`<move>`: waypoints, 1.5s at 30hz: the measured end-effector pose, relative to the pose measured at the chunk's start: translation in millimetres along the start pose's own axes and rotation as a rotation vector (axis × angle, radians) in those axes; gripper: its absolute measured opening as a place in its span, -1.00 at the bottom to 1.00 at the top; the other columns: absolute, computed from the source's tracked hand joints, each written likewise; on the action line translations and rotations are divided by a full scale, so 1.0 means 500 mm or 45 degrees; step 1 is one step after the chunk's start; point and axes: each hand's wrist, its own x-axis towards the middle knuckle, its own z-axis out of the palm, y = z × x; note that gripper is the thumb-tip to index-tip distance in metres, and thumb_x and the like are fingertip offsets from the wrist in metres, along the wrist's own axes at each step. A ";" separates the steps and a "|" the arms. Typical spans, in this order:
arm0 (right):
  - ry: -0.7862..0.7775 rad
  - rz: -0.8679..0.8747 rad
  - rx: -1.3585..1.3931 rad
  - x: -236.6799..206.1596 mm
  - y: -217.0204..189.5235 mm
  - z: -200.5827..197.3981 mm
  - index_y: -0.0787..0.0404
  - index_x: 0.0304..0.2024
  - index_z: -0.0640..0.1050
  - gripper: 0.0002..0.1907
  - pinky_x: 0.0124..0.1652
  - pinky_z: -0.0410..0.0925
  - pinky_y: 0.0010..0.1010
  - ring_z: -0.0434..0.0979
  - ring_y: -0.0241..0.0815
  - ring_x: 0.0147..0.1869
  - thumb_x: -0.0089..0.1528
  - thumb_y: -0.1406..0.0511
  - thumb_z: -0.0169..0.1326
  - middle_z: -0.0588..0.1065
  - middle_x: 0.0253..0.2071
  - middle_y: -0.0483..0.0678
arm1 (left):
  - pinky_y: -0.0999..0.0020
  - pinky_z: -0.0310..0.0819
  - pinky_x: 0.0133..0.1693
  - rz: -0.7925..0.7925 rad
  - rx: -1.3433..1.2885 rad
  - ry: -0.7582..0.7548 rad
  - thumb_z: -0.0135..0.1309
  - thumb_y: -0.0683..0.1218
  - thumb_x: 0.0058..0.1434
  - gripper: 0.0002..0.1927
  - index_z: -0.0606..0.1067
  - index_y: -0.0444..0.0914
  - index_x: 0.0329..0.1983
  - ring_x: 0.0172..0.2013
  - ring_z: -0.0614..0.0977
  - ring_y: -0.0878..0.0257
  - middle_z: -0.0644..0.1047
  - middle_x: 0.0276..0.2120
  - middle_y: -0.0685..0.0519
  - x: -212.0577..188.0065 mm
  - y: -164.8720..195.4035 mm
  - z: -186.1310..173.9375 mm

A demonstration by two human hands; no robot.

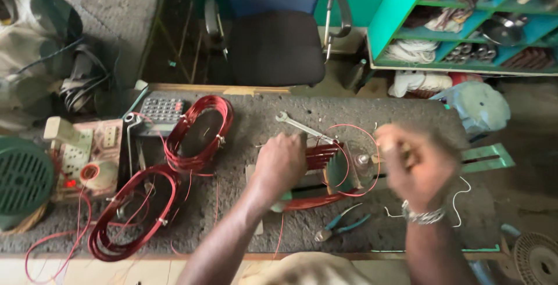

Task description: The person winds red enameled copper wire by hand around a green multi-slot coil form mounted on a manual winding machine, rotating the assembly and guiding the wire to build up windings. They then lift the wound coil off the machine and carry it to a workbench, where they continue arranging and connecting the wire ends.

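Workbench (244, 227): grey, rough top, wood front edge; black office chair (278, 47) behind it.

Containers:
- Green shelf unit (401, 0), upper rt. Compartments hold white cord bundles, metal tubes, a metal bowl, rags; contents otherwise too small to tell.
- Green round fan grille (23, 174), far left edge, seated in a woven basket rim.

Item in hand: winding frame (325, 171) w/ red copper wire, centre of bench, btwn both hands. Long axis runs roughly left-right across bench, tilted slightly up toward rt. A loose loop of red wire (372, 145) arcs over its rt end.

Hands:
- Left hand (282, 166): on left end of frame, fingers curled down over it, gripping.
- Right hand (415, 166): blurred, at rt end of frame near the loose loop; fingers look bunched, but cannot tell what they hold. Metal watch (423, 215) on wrist.

Others on bench:
- Two red wire coils, left of frame: upper coil (200, 134), lower coil (131, 215), both lying flat, long axes diagonal.
- Calculator (161, 109) just behind upper coil.
- Spanner (302, 127) behind frame, lying diagonal.
- Pliers (343, 226), blue grips, near front edge, just in front of frame.
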 end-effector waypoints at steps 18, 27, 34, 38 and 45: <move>-0.566 0.726 1.042 0.115 0.235 0.069 0.26 -0.03 0.49 -0.87 -0.61 0.09 -0.69 0.25 -0.51 -0.58 0.38 0.43 -0.03 0.53 -0.27 -0.04 | 0.42 0.61 -0.21 0.071 -1.083 0.158 0.10 -0.20 0.22 -0.82 0.63 -0.32 -0.15 -0.34 0.73 0.37 0.70 -0.41 0.03 0.041 -0.012 -0.041; -0.660 0.561 0.829 0.145 0.184 0.079 0.29 -0.06 0.56 -0.85 -0.40 0.34 -0.65 0.47 -0.44 -0.41 0.37 0.40 0.00 0.56 -0.24 -0.06 | 0.40 0.57 -0.11 0.062 -1.249 0.133 0.12 -0.13 0.29 -0.83 0.58 -0.37 -0.19 -0.24 0.71 0.37 0.70 -0.36 0.01 0.046 -0.013 -0.040; -0.305 -0.601 -0.328 0.141 0.025 0.041 0.30 -0.15 0.62 -0.73 -0.01 0.36 -0.16 0.50 0.11 -0.02 0.09 0.37 0.25 0.55 -0.08 0.17 | 0.37 0.58 -0.14 0.027 -1.206 0.168 0.07 -0.12 0.33 -0.84 0.53 -0.35 -0.19 -0.25 0.71 0.33 0.68 -0.37 0.01 0.036 -0.010 -0.050; -0.490 -0.551 -0.287 0.136 0.001 0.055 0.24 -0.09 0.64 -0.72 0.11 0.30 -0.14 0.47 -0.01 0.06 0.16 0.30 0.31 0.56 -0.12 -0.03 | 0.38 0.60 -0.21 0.066 -1.257 0.222 0.06 -0.15 0.33 -0.86 0.51 -0.35 -0.20 -0.29 0.73 0.34 0.67 -0.38 0.00 0.033 -0.005 -0.047; -0.568 -0.727 -0.568 0.073 -0.012 0.068 -0.02 -0.36 0.68 -0.91 0.13 0.03 0.05 0.40 0.01 0.11 0.07 0.22 0.30 0.53 -0.24 -0.23 | 0.39 0.62 -0.26 0.040 -1.185 0.366 0.07 -0.19 0.30 -0.89 0.52 -0.38 -0.23 -0.37 0.73 0.32 0.67 -0.43 -0.04 0.026 -0.007 -0.046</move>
